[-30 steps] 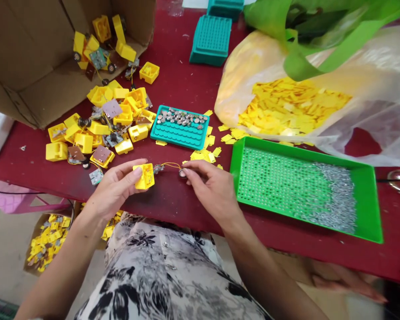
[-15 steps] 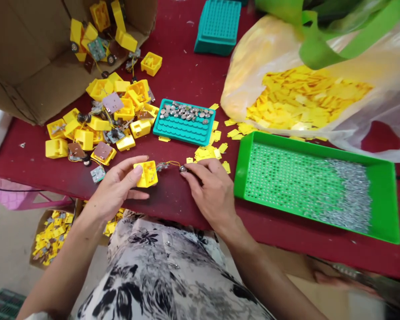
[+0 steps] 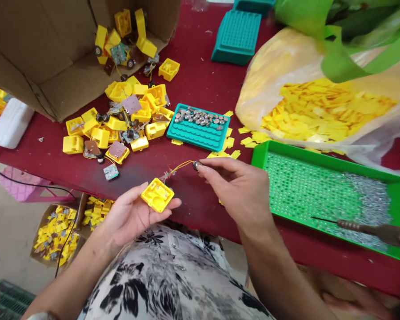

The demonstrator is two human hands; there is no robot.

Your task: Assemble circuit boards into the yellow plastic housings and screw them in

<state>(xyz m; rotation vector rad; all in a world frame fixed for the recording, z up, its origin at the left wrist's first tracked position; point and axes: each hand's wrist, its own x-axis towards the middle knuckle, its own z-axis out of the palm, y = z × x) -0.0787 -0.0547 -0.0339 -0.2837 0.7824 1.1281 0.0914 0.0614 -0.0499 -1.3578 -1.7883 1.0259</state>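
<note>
A small square yellow plastic case (image 3: 157,195) rests on the fingers of my left hand (image 3: 128,215), its hollow side facing up. Thin yellow wires (image 3: 183,164) run from near the case to a small round dark part (image 3: 196,165). My right hand (image 3: 242,191) pinches that round part between thumb and forefinger, just above the red tabletop. Left of the hands lies a heap of yellow cases (image 3: 115,122) with wired circuit boards. Beyond them, a teal tray (image 3: 200,133) holds several round metal button cells.
A green tray (image 3: 306,186) with many small metal pins or screws stands at right, a thin-tipped tool (image 3: 356,226) over it. Behind it a plastic bag (image 3: 260,71) holds yellow pieces. A cardboard box (image 3: 63,89) sits at back left. Boxes of yellow parts (image 3: 55,233) are below.
My left hand has turned palm up, and the case now lies on its fingers. The right hand has kept its pinch on the round part. The thin-tipped tool has appeared over the green tray.
</note>
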